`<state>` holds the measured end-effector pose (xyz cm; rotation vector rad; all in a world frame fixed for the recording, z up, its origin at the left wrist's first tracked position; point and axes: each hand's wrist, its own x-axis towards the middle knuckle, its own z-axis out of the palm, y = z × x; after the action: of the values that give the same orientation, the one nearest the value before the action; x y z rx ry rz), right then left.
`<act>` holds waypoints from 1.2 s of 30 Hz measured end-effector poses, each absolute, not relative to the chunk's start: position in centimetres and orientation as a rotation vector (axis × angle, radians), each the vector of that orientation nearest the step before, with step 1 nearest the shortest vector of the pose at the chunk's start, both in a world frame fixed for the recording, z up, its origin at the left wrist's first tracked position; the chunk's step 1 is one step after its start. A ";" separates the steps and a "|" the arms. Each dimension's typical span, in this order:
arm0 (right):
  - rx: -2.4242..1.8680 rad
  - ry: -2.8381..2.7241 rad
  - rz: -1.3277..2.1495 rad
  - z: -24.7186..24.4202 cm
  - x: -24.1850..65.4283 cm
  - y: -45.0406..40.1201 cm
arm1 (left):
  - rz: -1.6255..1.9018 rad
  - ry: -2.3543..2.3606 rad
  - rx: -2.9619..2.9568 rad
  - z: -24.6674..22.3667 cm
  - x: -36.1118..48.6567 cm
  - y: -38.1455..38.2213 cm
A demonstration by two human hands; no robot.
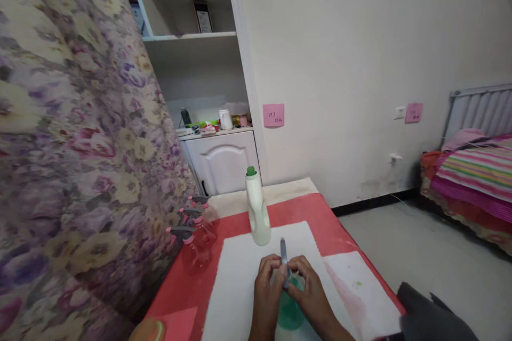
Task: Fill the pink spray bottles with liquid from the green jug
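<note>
Red cloth [300, 210] lies under white paper [236, 282]. On it, the person's left hand [267, 285] and right hand [310, 289] pinch a gray spray top [284, 250], fingers closed, above a green bottle [291, 313]. From the hands, a tall white bottle [261, 229] stands at 11 o'clock, three spray bottles [196, 256] at 10.

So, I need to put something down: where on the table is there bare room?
The middle white sheet is bare between the spray bottles and the left hand. Bare red cover also lies right of the tall bottle, past the sheet's far corner. Crowded: around the spray bottles, and front middle, with the right hand and green container.
</note>
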<state>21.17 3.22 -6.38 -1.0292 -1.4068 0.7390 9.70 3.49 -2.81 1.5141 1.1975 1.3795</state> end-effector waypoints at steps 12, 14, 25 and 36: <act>-1.017 -1.304 0.728 -6.3 21.1 3.0 | 1.390 1.219 1.534 -2.6 9.7 3.3; -1.086 -1.253 0.670 -6.3 20.9 3.0 | 1.385 1.221 1.532 -2.6 9.7 3.3; -1.061 -1.276 0.712 -5.8 21.2 2.9 | 1.399 1.225 1.522 -3.0 9.7 3.4; -1.076 -1.289 0.707 -6.0 21.0 3.1 | 1.391 1.243 1.528 -2.8 9.6 3.5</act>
<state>20.95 3.07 -6.03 -1.0757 -1.2893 0.7074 9.59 3.55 -2.85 1.5283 1.2433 1.3914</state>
